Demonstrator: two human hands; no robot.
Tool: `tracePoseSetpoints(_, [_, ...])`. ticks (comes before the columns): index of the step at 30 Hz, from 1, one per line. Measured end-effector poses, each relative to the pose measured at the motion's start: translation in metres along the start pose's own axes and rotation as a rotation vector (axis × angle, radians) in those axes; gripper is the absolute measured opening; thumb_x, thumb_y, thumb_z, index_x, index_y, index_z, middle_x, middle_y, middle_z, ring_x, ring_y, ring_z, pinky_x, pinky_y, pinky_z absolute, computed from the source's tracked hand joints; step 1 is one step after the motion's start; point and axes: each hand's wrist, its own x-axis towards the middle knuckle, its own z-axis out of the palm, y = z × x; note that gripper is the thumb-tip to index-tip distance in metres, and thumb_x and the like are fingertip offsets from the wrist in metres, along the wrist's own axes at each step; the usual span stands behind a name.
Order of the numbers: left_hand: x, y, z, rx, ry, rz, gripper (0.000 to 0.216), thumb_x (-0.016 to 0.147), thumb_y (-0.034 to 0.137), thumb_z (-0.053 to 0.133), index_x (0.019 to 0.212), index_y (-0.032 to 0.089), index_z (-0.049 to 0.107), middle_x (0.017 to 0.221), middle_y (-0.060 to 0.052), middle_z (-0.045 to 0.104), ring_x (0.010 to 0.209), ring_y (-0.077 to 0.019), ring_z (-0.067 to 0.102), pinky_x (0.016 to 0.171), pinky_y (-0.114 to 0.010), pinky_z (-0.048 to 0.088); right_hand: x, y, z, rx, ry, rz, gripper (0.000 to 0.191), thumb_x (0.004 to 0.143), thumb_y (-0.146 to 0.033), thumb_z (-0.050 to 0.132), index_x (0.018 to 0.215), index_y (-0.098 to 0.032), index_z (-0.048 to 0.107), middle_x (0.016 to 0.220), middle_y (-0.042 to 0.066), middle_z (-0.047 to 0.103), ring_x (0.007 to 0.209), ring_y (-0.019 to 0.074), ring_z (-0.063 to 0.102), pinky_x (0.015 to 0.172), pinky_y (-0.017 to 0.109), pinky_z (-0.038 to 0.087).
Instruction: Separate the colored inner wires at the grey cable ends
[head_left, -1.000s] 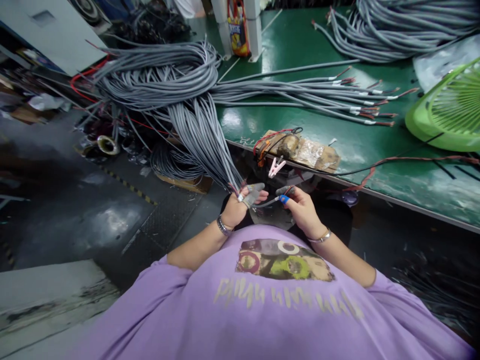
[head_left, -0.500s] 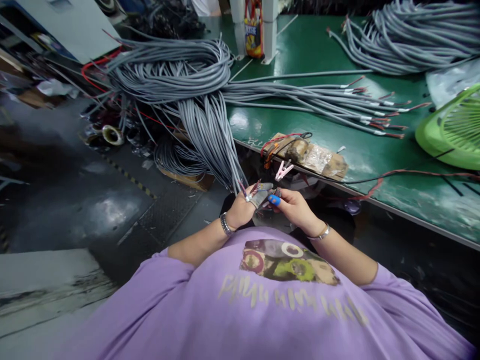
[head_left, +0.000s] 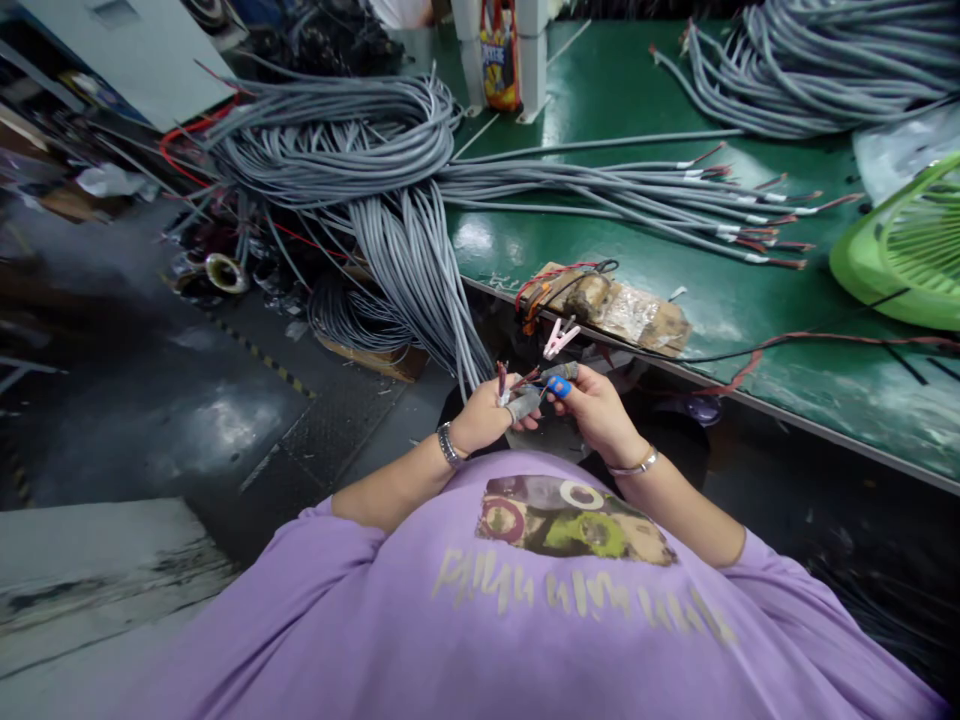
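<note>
My left hand (head_left: 486, 418) grips the stripped ends of a grey cable that hangs down from a thick bundle of grey cables (head_left: 405, 250) draped over the table's left edge. Red and dark wire tips stick up above its grey-taped fingers. My right hand (head_left: 596, 410), with a blue cap on the thumb and tape on a finger, pinches thin wire ends right next to the left hand. Both hands meet in front of my purple shirt, just below the green table's edge (head_left: 750, 395).
A taped cardboard block with red wires and a pink clip (head_left: 559, 335) sits on the table edge above my hands. Stripped grey cables (head_left: 675, 195) lie across the table. A green fan (head_left: 907, 245) stands at right. More cable coils (head_left: 810, 60) lie at the back.
My hands came together from slightly apart; the right hand moved left to the wire ends. The wire tips now stick up above my left fingers.
</note>
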Motion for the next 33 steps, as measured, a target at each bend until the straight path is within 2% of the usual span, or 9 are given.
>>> tracePoseSetpoints(5, [-0.003, 0.003, 0.002, 0.07, 0.005, 0.006, 0.037, 0.07, 0.045, 0.08, 0.077, 0.013, 0.061, 0.059, 0.001, 0.063, 0.04, -0.0077, 0.057, 0.036, -0.016, 0.036, -0.008, 0.001, -0.001, 0.022, -0.014, -0.015, 0.033, 0.073, -0.046, 0.079, 0.089, -0.018, 0.07, 0.071, -0.001, 0.064, 0.056, 0.0073, 0.051, 0.054, 0.022, 0.043])
tracePoseSetpoints(10, [-0.007, 0.0, 0.002, 0.034, 0.104, 0.029, 0.032, 0.071, 0.041, 0.078, 0.076, 0.014, 0.06, 0.06, -0.001, 0.066, 0.044, -0.0097, 0.061, 0.039, -0.016, 0.038, -0.015, 0.002, -0.001, 0.102, -0.042, 0.035, 0.034, 0.071, -0.04, 0.08, 0.096, -0.019, 0.069, 0.081, 0.0, 0.067, 0.062, 0.0085, 0.055, 0.057, 0.023, 0.046])
tracePoseSetpoints(12, [-0.008, 0.0, 0.003, 0.002, 0.15, 0.041, 0.032, 0.068, 0.038, 0.08, 0.075, 0.014, 0.06, 0.061, -0.001, 0.066, 0.048, -0.0104, 0.063, 0.04, -0.016, 0.039, -0.014, 0.001, 0.001, 0.068, -0.068, 0.036, 0.038, 0.068, -0.04, 0.083, 0.096, -0.019, 0.067, 0.078, -0.001, 0.067, 0.061, 0.0092, 0.055, 0.055, 0.023, 0.046])
tracePoseSetpoints(16, [-0.011, 0.001, 0.006, -0.013, 0.189, 0.061, 0.031, 0.062, 0.031, 0.082, 0.071, 0.014, 0.058, 0.06, 0.001, 0.064, 0.048, -0.0092, 0.06, 0.042, -0.017, 0.042, -0.012, -0.001, 0.009, -0.039, -0.062, 0.004, 0.041, 0.063, -0.047, 0.085, 0.081, -0.019, 0.06, 0.064, -0.003, 0.061, 0.054, 0.0101, 0.052, 0.051, 0.025, 0.044])
tracePoseSetpoints(19, [-0.014, 0.003, 0.009, 0.004, 0.205, 0.087, 0.03, 0.061, 0.03, 0.082, 0.07, 0.014, 0.059, 0.059, 0.002, 0.062, 0.048, -0.0083, 0.058, 0.043, -0.017, 0.044, -0.011, -0.002, 0.012, -0.058, -0.057, 0.009, 0.044, 0.062, -0.051, 0.085, 0.077, -0.02, 0.058, 0.059, -0.004, 0.059, 0.05, 0.0097, 0.05, 0.049, 0.025, 0.043])
tracePoseSetpoints(26, [-0.014, 0.004, 0.009, -0.005, 0.22, 0.081, 0.036, 0.061, 0.038, 0.084, 0.071, 0.015, 0.058, 0.06, 0.001, 0.063, 0.048, -0.0091, 0.059, 0.043, -0.018, 0.043, -0.012, -0.004, 0.014, -0.012, -0.063, 0.023, 0.04, 0.064, -0.049, 0.083, 0.076, -0.019, 0.059, 0.056, -0.005, 0.057, 0.049, 0.0082, 0.047, 0.05, 0.024, 0.04])
tracePoseSetpoints(33, [-0.013, 0.006, 0.005, 0.043, 0.144, 0.063, 0.038, 0.062, 0.041, 0.085, 0.07, 0.014, 0.06, 0.056, 0.0, 0.063, 0.044, -0.0093, 0.059, 0.041, -0.017, 0.04, -0.013, -0.002, 0.012, -0.017, -0.052, -0.009, 0.032, 0.069, -0.043, 0.079, 0.077, -0.019, 0.059, 0.059, -0.005, 0.056, 0.052, 0.0085, 0.047, 0.052, 0.025, 0.041])
